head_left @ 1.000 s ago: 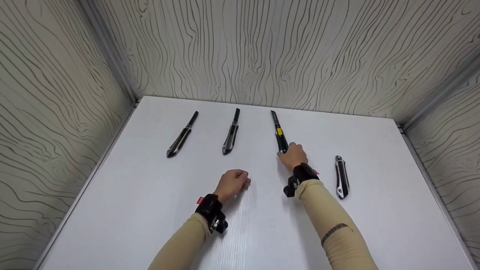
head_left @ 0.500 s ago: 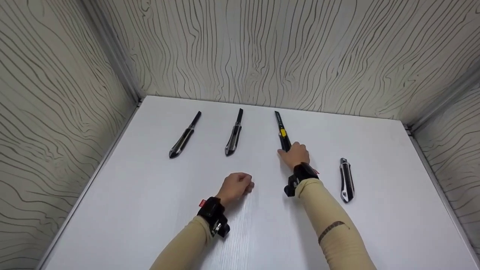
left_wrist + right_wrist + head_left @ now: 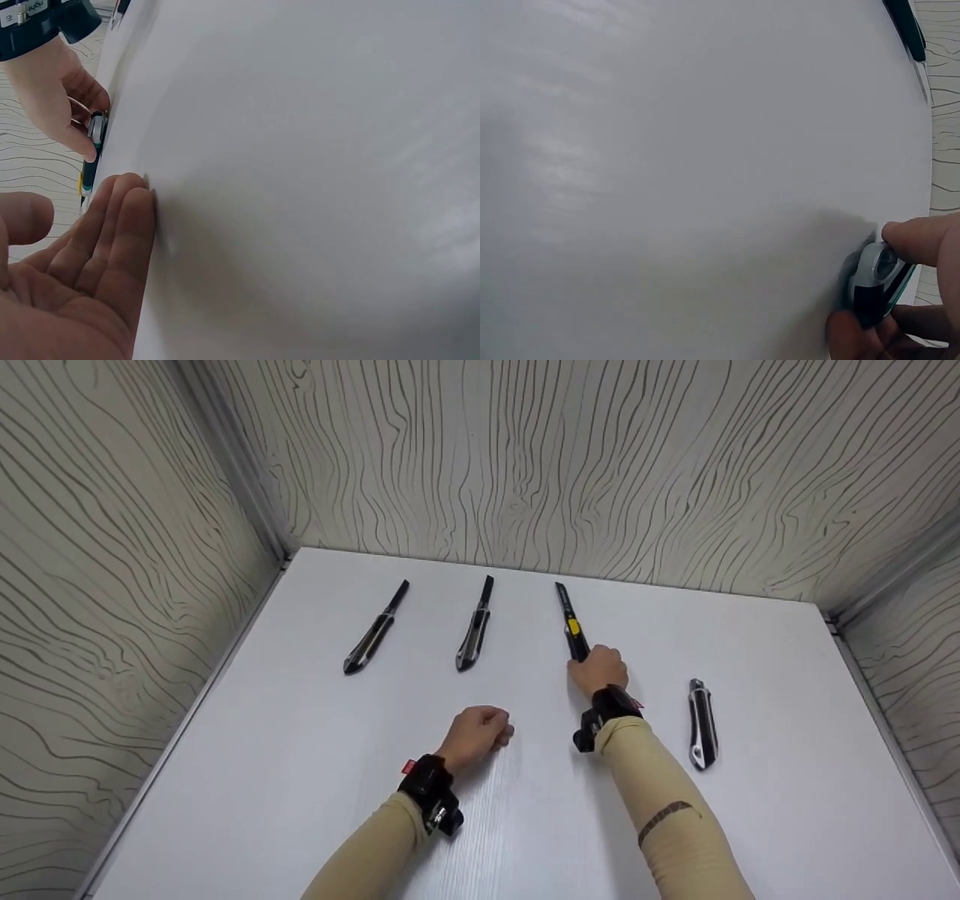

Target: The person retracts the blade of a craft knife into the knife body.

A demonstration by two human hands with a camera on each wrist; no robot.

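- The white table (image 3: 532, 825) spread beneath my arms, a wood-patterned wall (image 3: 517, 457) behind its far edge.
- My left hand (image 3: 475, 733) hovered or rested mid-table, I couldn't tell which, thumb and fingers apart.
- My right hand (image 3: 599, 669) was clamped on the yellow-slider cutter (image 3: 576, 641), whose blade pointed to the far edge.
- Two blade-out cutters, one nearer the left edge (image 3: 369, 643), one between (image 3: 473, 640), lay toward that edge.
- The shortest cutter (image 3: 703, 725) lay nearest the right edge.
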